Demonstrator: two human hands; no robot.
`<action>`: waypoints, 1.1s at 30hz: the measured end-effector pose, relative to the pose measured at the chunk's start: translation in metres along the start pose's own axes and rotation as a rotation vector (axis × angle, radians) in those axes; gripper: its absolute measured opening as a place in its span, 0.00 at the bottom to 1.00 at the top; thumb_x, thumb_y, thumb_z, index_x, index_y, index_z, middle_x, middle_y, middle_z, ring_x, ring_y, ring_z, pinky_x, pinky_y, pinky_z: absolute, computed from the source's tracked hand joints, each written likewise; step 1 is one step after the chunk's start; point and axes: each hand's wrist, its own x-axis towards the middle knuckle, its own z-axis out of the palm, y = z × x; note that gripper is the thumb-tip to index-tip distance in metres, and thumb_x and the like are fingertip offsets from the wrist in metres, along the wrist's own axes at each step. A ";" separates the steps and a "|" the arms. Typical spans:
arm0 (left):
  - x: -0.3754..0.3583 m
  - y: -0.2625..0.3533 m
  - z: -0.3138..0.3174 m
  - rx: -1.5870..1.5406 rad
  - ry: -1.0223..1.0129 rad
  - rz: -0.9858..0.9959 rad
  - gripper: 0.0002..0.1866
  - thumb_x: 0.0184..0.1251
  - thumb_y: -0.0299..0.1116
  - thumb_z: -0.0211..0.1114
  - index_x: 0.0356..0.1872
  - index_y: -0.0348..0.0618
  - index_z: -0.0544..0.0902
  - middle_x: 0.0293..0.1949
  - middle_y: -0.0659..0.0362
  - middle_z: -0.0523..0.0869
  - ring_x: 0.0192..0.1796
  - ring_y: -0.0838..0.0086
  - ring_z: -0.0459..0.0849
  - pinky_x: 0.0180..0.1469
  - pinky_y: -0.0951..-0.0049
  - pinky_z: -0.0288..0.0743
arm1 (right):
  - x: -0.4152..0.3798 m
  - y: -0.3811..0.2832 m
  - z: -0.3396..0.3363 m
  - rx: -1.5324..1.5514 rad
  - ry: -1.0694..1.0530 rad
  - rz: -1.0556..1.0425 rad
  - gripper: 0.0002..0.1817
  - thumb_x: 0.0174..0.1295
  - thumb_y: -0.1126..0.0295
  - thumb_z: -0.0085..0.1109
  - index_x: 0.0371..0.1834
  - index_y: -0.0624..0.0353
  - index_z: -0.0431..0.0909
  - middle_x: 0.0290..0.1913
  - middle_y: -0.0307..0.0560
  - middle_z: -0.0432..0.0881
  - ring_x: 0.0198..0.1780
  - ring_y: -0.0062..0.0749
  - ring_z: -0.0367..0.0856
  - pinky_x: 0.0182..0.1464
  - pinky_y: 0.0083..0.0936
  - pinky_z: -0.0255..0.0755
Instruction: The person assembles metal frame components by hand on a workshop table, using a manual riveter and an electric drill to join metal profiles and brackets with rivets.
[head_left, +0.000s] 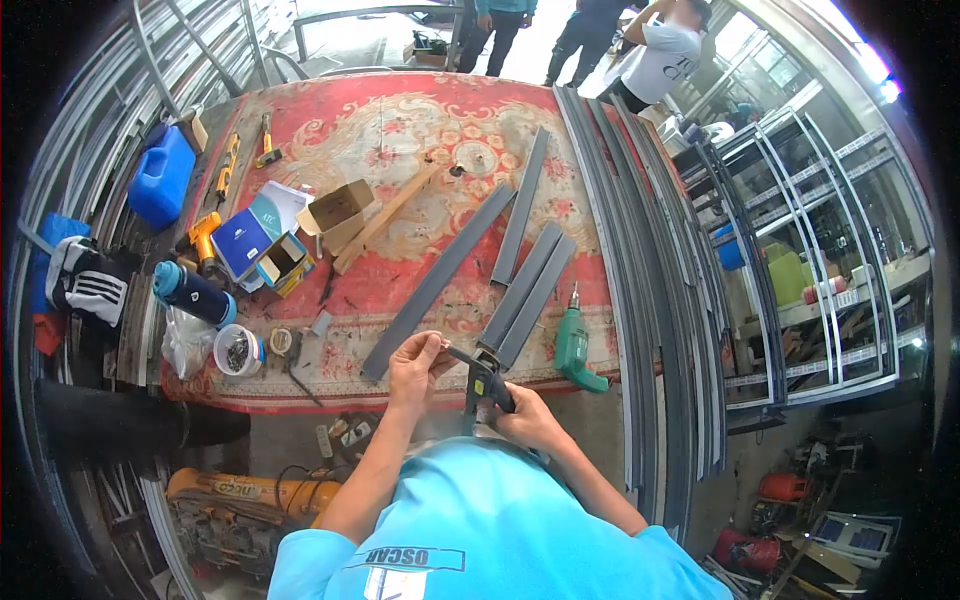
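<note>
My right hand [528, 418] is wrapped round the grip of a black power drill [483, 384] with a bright green label. The drill's nose points up and left, toward my left hand [412, 368]. There my left fingers are pinched together at the drill's tip, on something too small to make out. Just beyond the drill lie two short grey metal profiles [528, 292], side by side. A longer grey profile [437, 283] slants away to the left, and another [521, 205] lies behind. To the right, a green corded drill [573, 352] rests on the table.
Long grey profiles [650, 270] line the right side of the carpet-covered table [350, 120]. On the left are a tub of screws [238, 352], a blue bottle [195, 293], a yellow drill [205, 240], open boxes [337, 212] and a wooden strip [385, 217]. People stand beyond the far edge.
</note>
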 end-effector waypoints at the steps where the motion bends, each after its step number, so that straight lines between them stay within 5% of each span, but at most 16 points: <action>1: 0.000 0.000 0.002 -0.002 0.016 0.010 0.07 0.73 0.34 0.63 0.40 0.42 0.84 0.36 0.57 0.89 0.39 0.70 0.90 0.45 0.65 0.88 | -0.001 -0.003 0.000 -0.023 -0.009 0.046 0.19 0.48 0.83 0.59 0.47 0.65 0.79 0.37 0.41 0.82 0.43 0.24 0.77 0.50 0.23 0.71; 20: -0.008 0.006 -0.005 0.043 -0.010 0.063 0.06 0.74 0.32 0.62 0.39 0.42 0.83 0.37 0.57 0.88 0.39 0.71 0.89 0.45 0.64 0.87 | -0.005 -0.003 0.004 -0.118 -0.032 -0.015 0.21 0.49 0.82 0.56 0.50 0.66 0.79 0.40 0.45 0.82 0.46 0.27 0.77 0.55 0.25 0.70; 33: -0.014 0.023 0.007 0.001 -0.191 -0.165 0.12 0.76 0.35 0.60 0.50 0.38 0.83 0.42 0.52 0.89 0.44 0.66 0.90 0.51 0.63 0.85 | -0.008 -0.005 0.003 -0.004 -0.113 -0.050 0.25 0.49 0.82 0.56 0.55 0.65 0.76 0.44 0.44 0.81 0.50 0.27 0.76 0.59 0.25 0.68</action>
